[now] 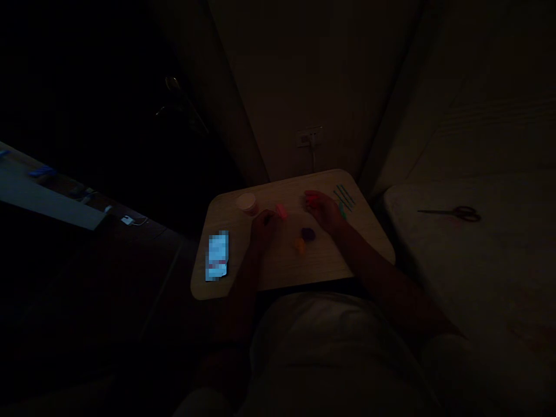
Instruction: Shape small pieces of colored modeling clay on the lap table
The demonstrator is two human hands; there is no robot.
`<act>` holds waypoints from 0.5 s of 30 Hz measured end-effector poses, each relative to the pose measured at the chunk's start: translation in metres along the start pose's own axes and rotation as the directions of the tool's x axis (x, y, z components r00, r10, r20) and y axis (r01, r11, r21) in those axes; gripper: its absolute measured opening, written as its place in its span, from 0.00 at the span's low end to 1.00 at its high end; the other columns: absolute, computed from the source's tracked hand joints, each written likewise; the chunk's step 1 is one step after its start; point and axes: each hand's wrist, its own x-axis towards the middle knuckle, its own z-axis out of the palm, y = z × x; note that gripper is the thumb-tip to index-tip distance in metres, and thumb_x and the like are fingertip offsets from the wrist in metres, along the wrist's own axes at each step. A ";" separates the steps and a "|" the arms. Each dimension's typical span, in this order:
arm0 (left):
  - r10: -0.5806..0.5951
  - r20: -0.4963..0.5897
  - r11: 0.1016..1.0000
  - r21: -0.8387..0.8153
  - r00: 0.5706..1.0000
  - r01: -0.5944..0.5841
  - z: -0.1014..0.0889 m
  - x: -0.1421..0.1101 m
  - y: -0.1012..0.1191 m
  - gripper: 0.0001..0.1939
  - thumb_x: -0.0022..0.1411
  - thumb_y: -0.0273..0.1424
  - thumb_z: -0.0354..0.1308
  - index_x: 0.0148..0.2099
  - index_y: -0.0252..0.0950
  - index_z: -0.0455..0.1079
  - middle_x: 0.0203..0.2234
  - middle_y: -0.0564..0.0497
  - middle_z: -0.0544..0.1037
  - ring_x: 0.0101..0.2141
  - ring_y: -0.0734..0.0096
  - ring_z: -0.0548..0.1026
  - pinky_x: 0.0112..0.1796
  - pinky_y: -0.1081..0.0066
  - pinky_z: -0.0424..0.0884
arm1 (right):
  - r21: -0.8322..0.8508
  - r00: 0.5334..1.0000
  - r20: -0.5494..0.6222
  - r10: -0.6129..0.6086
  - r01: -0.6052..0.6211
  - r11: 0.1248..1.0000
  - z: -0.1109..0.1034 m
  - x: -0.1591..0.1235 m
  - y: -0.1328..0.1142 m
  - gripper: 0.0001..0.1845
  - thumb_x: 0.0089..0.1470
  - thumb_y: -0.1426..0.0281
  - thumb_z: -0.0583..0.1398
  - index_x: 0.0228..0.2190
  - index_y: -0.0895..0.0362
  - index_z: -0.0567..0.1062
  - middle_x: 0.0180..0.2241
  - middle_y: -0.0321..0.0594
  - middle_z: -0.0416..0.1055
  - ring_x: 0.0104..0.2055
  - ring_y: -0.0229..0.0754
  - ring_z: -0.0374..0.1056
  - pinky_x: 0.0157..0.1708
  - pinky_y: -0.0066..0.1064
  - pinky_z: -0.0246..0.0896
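The scene is very dark. In the head view my right hand (325,211) is closed round a soft-looking red lump (311,197), which shows at its fingertips. My left hand (263,226) has its fingers curled, beside a pink lump (281,212); whether it touches that lump or pinches something small is too dark to see. Between my forearms lie a purple lump (308,234) and an orange one (299,245), close together. A green piece (342,209) shows just behind my right hand, near several thin greenish sticks (344,197).
The small wooden table (278,272) has rounded corners. A pale cup (247,204) stands at its back left, and a lit phone (217,258) lies at the left. Scissors (454,213) rest on a pale surface to the right. A wall socket (309,138) is behind the table.
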 end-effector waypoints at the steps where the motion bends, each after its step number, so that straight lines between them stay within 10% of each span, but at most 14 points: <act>1: 0.001 0.000 1.000 0.000 1.000 -0.001 0.000 0.000 -0.001 0.08 0.62 0.36 0.59 0.34 0.36 0.73 0.29 0.53 0.75 0.32 0.69 0.71 0.36 0.71 0.66 | -0.006 1.000 -0.007 -0.005 0.004 1.000 0.000 0.000 0.000 0.11 0.44 0.69 0.65 0.34 0.54 0.78 0.30 0.37 0.75 0.32 0.37 0.69 0.34 0.29 0.67; 7: -0.022 0.001 1.000 0.004 1.000 0.022 0.000 0.000 0.001 0.09 0.61 0.37 0.58 0.34 0.37 0.73 0.29 0.52 0.75 0.32 0.69 0.71 0.36 0.71 0.66 | -0.039 0.999 -0.013 -0.032 0.032 0.999 0.001 0.001 0.005 0.15 0.43 0.69 0.69 0.37 0.53 0.77 0.26 0.31 0.72 0.26 0.32 0.65 0.28 0.24 0.65; 15: -0.038 -0.014 0.999 0.012 0.999 0.039 0.000 -0.001 0.006 0.08 0.61 0.35 0.59 0.33 0.37 0.72 0.28 0.53 0.75 0.31 0.69 0.70 0.35 0.71 0.65 | -0.026 1.000 0.007 -0.021 0.022 0.999 -0.003 0.002 0.010 0.17 0.46 0.68 0.67 0.40 0.52 0.73 0.35 0.41 0.79 0.36 0.43 0.75 0.41 0.41 0.75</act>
